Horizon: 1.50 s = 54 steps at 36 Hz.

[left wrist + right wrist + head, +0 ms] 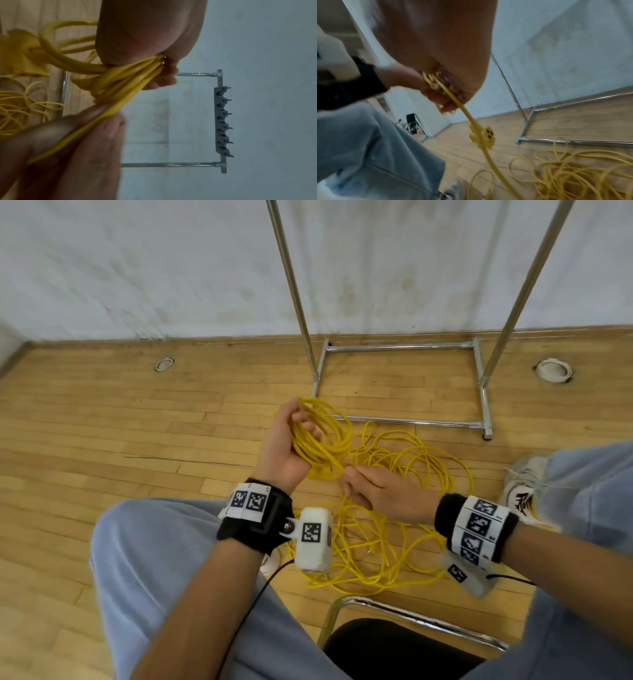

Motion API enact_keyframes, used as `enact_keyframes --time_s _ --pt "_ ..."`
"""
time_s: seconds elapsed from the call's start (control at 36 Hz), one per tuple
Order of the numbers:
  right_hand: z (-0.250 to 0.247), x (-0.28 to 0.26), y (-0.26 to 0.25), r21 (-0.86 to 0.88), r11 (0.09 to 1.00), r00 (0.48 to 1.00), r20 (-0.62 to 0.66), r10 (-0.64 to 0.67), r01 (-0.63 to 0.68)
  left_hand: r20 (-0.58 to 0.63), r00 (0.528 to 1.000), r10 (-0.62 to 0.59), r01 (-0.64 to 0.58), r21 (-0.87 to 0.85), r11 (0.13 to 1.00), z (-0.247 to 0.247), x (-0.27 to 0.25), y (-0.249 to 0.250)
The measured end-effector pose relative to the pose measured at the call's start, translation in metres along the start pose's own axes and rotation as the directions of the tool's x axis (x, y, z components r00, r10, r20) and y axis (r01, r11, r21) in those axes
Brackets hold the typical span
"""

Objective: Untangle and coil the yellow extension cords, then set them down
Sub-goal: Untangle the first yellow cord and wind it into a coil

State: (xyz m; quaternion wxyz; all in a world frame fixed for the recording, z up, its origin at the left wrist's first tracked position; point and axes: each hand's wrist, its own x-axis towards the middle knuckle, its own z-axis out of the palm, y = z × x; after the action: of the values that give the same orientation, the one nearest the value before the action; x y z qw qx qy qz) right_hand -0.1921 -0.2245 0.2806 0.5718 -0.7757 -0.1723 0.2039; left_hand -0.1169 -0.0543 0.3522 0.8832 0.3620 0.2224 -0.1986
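The left hand (286, 446) curls round a bunch of yellow loops (322, 436), so they stay neat. The right hand (380, 494), near it, pinches the cord to feed more. The tangled pile (404, 529) lies on the floor (137, 422), near the feet.

Metal rack (404, 350) on wooden floor (137, 412)

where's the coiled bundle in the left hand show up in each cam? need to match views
Head: the coiled bundle sits centre frame, looped through the left hand, above the loose cord on the floor.
Left wrist: upper centre-left, strands pinched under the palm.
Right wrist: mostly hidden; only a few loops show centre-left between both hands.
Shared landmark: the metal rack, upper right in the head view, right in the left wrist view, right in the right wrist view.
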Motion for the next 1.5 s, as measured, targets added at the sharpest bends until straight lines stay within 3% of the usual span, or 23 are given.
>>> enact_keyframes --time_s 0.17,0.28,0.39,0.44,0.5,0.58,0.67,0.78,0.89,0.97,1.06,1.14,1.19,1.28,1.39,1.5 --pt "-0.001 -0.008 0.048 -0.098 0.981 0.979 0.096 0.179 -0.169 0.154 0.979 0.137 -0.112 -0.157 0.981 -0.001 -0.009 0.041" --pt "0.0 -0.021 0.071 -0.283 0.899 0.919 0.114 0.377 -0.334 0.331 0.915 0.232 -0.132 -0.299 0.945 -0.011 -0.017 0.074" --pt "-0.011 -0.006 0.08 -0.291 0.847 0.895 -0.137 0.424 -0.445 0.376 0.887 0.27 -0.227 -0.155 0.961 -0.018 -0.023 0.088" --pt "-0.025 0.007 0.067 -0.253 0.855 0.879 -0.285 0.382 -0.453 0.368 0.9 0.233 -0.215 -0.089 0.973 -0.02 -0.024 0.086" --pt "-0.043 0.018 0.046 -0.171 0.884 0.831 -0.454 0.321 -0.435 0.291 0.929 0.228 -0.239 0.002 0.971 -0.018 -0.024 0.082" --pt "-0.07 0.032 0.016 -0.07 0.949 0.732 -0.655 0.189 -0.308 0.161 0.942 0.295 -0.32 0.164 0.933 -0.013 -0.024 0.072" --pt "-0.085 0.041 -0.013 0.001 0.987 0.723 -0.68 0.12 -0.163 0.105 0.946 0.305 -0.322 0.225 0.92 -0.01 -0.023 0.064" --pt "-0.091 0.041 -0.034 -0.023 0.988 0.82 -0.562 0.112 -0.151 0.159 0.97 0.183 -0.221 0.267 0.938 -0.007 -0.024 0.054" --pt "-0.091 0.038 -0.043 -0.164 0.972 0.858 -0.511 0.061 -0.167 0.252 0.963 0.097 -0.183 0.346 0.92 0.0 -0.03 0.038" --pt "-0.091 0.036 -0.05 -0.217 0.976 0.882 -0.467 -0.071 -0.036 0.277 0.959 0.053 -0.154 0.358 0.921 0.002 -0.031 0.028" --pt "-0.088 0.033 -0.061 -0.235 0.961 0.875 -0.422 -0.235 0.145 0.224 0.972 0.063 -0.14 0.345 0.928 0.001 -0.027 0.021" --pt "-0.089 0.027 -0.068 -0.282 0.933 0.892 -0.327 -0.313 0.224 0.093 0.989 0.114 -0.136 0.281 0.95 0.001 -0.021 0.018" --pt "-0.093 0.023 -0.066 -0.338 0.923 0.949 -0.184 -0.255 0.182 0.003 0.987 0.162 -0.157 0.247 0.956 0.0 -0.018 0.019" --pt "-0.094 0.015 -0.063 -0.484 0.873 0.997 0.074 -0.022 0.056 -0.133 0.961 0.241 -0.205 0.237 0.95 -0.002 -0.014 0.02" --pt "-0.073 0.006 -0.06 -0.57 0.82 0.942 0.301 0.152 0.05 -0.258 0.924 0.281 -0.239 0.181 0.954 -0.008 -0.012 0.024" --pt "-0.039 -0.003 -0.069 -0.483 0.869 0.863 0.478 0.163 0.103 -0.332 0.907 0.261 -0.251 0.073 0.965 -0.011 -0.011 0.024"
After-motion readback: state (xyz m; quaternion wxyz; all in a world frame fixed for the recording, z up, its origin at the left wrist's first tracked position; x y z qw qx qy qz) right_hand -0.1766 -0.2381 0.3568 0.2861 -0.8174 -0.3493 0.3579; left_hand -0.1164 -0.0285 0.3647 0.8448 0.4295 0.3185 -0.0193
